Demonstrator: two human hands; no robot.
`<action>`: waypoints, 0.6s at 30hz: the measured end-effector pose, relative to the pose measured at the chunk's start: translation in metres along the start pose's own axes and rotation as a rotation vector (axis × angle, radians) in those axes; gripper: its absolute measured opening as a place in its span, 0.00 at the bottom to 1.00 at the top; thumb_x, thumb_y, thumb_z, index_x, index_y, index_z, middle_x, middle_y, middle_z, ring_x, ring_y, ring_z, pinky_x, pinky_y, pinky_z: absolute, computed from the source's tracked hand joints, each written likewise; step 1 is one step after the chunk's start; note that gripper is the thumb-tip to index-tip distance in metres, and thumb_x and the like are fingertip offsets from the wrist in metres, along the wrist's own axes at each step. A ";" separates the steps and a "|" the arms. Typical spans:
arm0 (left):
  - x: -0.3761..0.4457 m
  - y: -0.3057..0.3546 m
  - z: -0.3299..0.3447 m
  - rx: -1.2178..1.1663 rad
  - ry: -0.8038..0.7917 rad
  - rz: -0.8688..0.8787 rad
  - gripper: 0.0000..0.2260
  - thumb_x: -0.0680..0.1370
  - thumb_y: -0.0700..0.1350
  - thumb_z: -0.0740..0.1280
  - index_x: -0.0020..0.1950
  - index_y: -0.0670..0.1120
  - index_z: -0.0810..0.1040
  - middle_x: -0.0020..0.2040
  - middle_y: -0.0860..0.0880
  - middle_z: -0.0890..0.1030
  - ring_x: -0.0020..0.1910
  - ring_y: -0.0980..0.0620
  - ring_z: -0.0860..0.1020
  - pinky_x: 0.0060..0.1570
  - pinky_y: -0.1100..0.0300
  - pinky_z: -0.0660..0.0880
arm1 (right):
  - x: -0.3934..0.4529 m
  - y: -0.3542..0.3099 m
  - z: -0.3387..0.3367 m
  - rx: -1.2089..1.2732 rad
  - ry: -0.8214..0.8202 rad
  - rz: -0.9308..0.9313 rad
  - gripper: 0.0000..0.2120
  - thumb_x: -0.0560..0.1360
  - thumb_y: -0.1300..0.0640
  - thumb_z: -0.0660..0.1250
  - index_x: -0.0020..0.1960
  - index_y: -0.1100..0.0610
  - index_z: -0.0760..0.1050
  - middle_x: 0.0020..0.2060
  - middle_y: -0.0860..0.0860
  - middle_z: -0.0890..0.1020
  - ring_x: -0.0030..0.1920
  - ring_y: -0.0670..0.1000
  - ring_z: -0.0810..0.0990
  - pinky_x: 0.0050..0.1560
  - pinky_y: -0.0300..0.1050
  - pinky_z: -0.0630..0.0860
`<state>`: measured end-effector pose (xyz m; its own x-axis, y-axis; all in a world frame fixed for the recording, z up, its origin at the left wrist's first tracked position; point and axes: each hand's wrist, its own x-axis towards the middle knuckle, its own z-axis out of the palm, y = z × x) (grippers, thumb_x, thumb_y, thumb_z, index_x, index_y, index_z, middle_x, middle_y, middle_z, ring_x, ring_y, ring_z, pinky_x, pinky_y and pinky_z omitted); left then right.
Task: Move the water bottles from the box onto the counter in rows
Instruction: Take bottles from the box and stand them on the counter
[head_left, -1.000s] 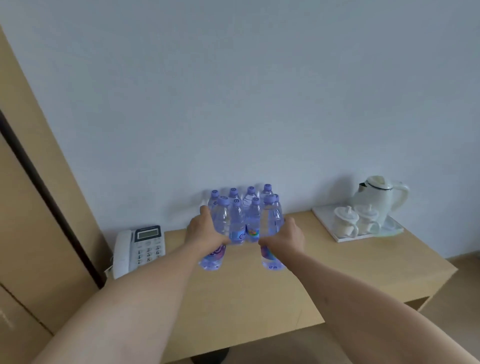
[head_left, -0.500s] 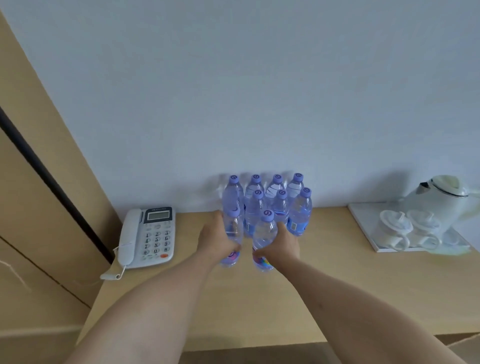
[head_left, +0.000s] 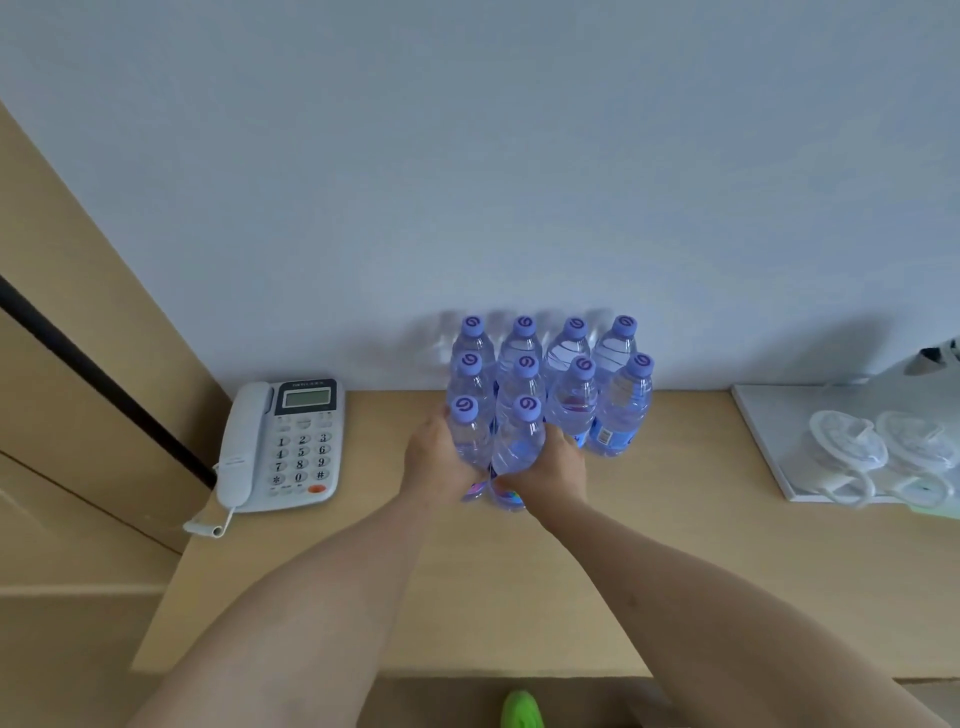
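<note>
Several clear water bottles with purple caps stand in rows on the wooden counter (head_left: 649, 561) against the wall; the back row (head_left: 550, 340) and second row (head_left: 582, 400) hold several each. In front of them stand two more. My left hand (head_left: 434, 457) grips the front left bottle (head_left: 467, 434). My right hand (head_left: 553, 470) grips the front right bottle (head_left: 519, 441). Both bottles are upright, side by side, their bases at the counter. The box is not in view.
A white desk phone (head_left: 291, 441) lies to the left of the bottles. At the right a white tray (head_left: 769, 431) carries two lidded cups (head_left: 878, 441). A tan cabinet panel stands at far left. Something green (head_left: 522, 709) shows below the counter's front edge.
My hands have brought the two bottles closer together and back against the second row. The camera has tilted down and moved nearer the counter.
</note>
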<state>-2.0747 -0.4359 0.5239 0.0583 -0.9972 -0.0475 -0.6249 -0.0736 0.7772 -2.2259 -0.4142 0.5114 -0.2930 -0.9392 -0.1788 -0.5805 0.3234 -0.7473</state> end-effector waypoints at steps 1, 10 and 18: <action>0.001 0.000 0.001 -0.001 0.006 0.007 0.27 0.59 0.50 0.78 0.55 0.54 0.71 0.43 0.59 0.78 0.39 0.57 0.77 0.35 0.66 0.70 | 0.002 0.000 0.000 -0.001 0.003 -0.002 0.32 0.54 0.55 0.80 0.54 0.53 0.70 0.50 0.49 0.74 0.48 0.51 0.73 0.35 0.38 0.67; 0.004 -0.003 0.004 0.005 0.012 0.016 0.31 0.57 0.51 0.79 0.56 0.53 0.70 0.45 0.58 0.78 0.41 0.55 0.77 0.36 0.64 0.69 | 0.009 0.004 -0.002 -0.095 0.013 -0.052 0.36 0.57 0.54 0.83 0.59 0.54 0.67 0.50 0.48 0.72 0.50 0.51 0.72 0.44 0.41 0.66; -0.001 0.011 -0.002 0.063 -0.079 0.039 0.35 0.52 0.53 0.81 0.55 0.51 0.73 0.48 0.54 0.79 0.47 0.51 0.79 0.43 0.58 0.75 | -0.001 -0.005 -0.013 -0.186 -0.019 -0.022 0.42 0.57 0.48 0.81 0.63 0.54 0.64 0.53 0.52 0.72 0.54 0.54 0.75 0.46 0.42 0.67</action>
<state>-2.0799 -0.4352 0.5335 -0.0270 -0.9972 -0.0697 -0.6737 -0.0334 0.7383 -2.2328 -0.4131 0.5238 -0.2650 -0.9478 -0.1771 -0.7179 0.3165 -0.6200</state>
